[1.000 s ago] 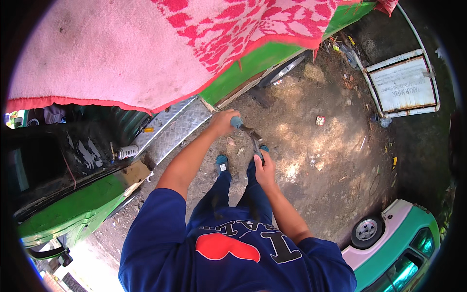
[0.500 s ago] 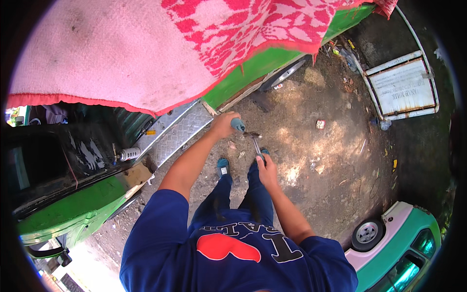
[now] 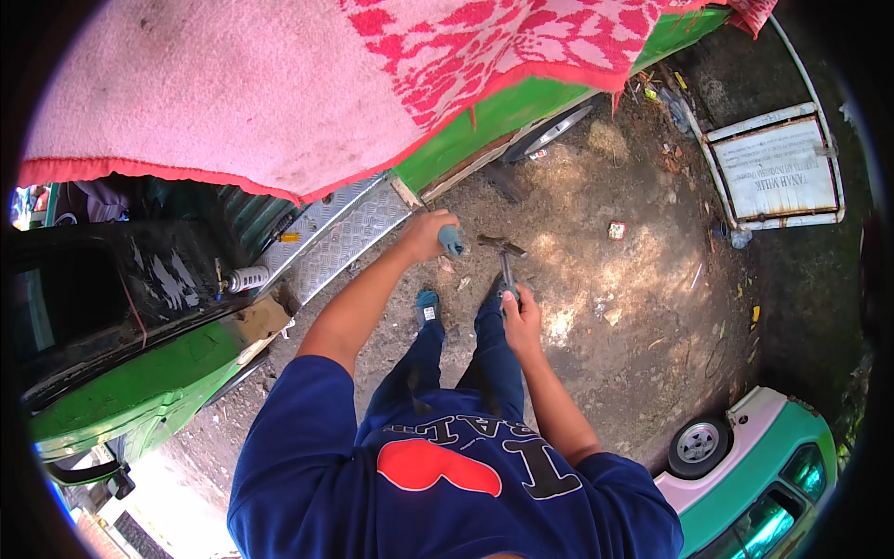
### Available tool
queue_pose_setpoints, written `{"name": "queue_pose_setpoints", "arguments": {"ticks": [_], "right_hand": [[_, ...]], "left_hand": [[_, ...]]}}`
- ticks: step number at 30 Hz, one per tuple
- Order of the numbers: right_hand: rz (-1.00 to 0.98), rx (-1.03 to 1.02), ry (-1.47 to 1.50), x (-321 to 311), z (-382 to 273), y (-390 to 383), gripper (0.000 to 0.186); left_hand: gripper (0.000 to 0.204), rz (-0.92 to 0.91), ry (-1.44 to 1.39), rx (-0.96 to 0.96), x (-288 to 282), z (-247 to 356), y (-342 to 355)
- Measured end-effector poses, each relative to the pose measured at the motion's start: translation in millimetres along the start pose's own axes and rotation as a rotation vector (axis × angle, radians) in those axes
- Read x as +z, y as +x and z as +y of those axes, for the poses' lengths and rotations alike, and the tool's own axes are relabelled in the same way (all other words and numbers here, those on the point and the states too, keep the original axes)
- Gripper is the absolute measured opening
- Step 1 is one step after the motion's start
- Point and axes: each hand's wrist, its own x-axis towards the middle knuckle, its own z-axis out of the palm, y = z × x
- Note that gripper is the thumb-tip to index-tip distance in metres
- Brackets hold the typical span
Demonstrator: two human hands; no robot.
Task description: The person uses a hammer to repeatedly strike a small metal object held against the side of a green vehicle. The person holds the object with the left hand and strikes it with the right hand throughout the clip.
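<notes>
My left hand [image 3: 427,235] is closed around a tool with a thick blue-grey handle [image 3: 452,240]. The butt of that handle points right; its other end is hidden behind my fingers, close to the wooden edge [image 3: 407,194] beside the green panel. In my right hand [image 3: 523,319] is a hammer [image 3: 504,247], gripped low on its handle. The hammer's head stands a short gap to the right of the handle butt, not touching it.
A patterned pink cloth [image 3: 214,102] drapes over the green panel [image 3: 484,133]. Left are a tread-plate step [image 3: 349,238], a spray can [image 3: 248,279] and a green vehicle part [image 3: 140,387]. A framed white sign [image 3: 773,177] and a teal-and-pink car [image 3: 745,456] stand at the right.
The hammer head was against the butt of the blue-grey handle; it has swung away to the right. My left hand keeps its grip beside the panel edge.
</notes>
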Motion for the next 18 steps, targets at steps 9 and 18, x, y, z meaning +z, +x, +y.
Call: {"name": "queue_pose_setpoints", "arguments": {"ticks": [9,18], "right_hand": [[-0.021,0.054,-0.017,-2.6,5.3,-9.2,0.029],[-0.024,0.068,0.009,-2.8,5.8,-10.2,0.029]], "left_hand": [[0.036,-0.026,0.038,0.033,-1.1,-0.7,5.8],[0.035,-0.049,0.056,0.004,0.3,0.7,6.3]]}}
